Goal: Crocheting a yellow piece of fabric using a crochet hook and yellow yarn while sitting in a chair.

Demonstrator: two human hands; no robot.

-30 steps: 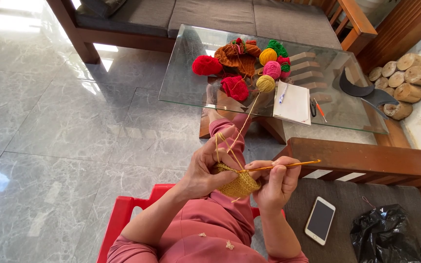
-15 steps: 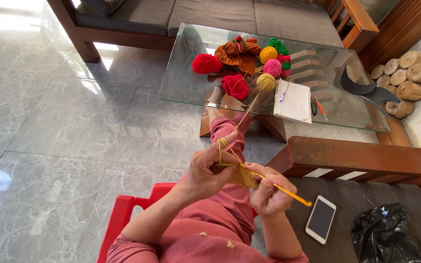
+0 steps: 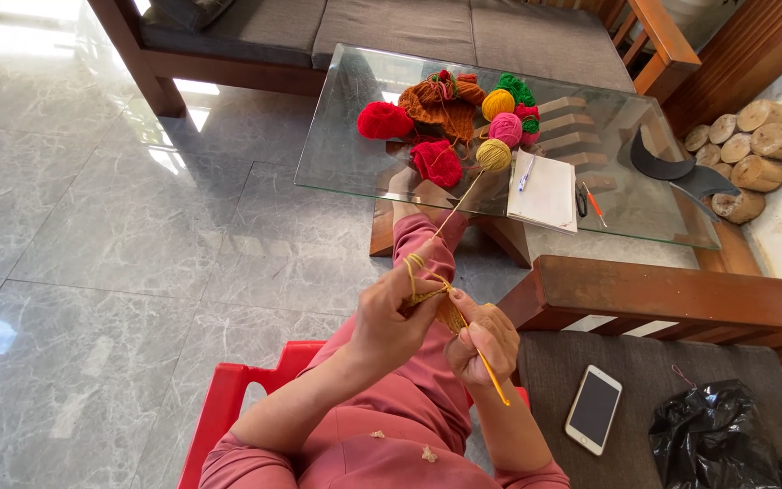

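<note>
The right hand [image 3: 486,340] grips a thin yellow crochet hook [image 3: 491,376] slanting near-right; the left hand [image 3: 391,321] pinches mustard-yellow crocheted yarn work [image 3: 450,312] just left of it.

Single head-worn view looks steeply down, close above the lap.

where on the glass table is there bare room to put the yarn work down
The near left of the glass table is bare, bordered by the red yarn and the table's left edge. A smaller patch lies at the right, between the notebook and the far right corner. The middle is crowded with yarn balls and the orange knit piece.
</note>
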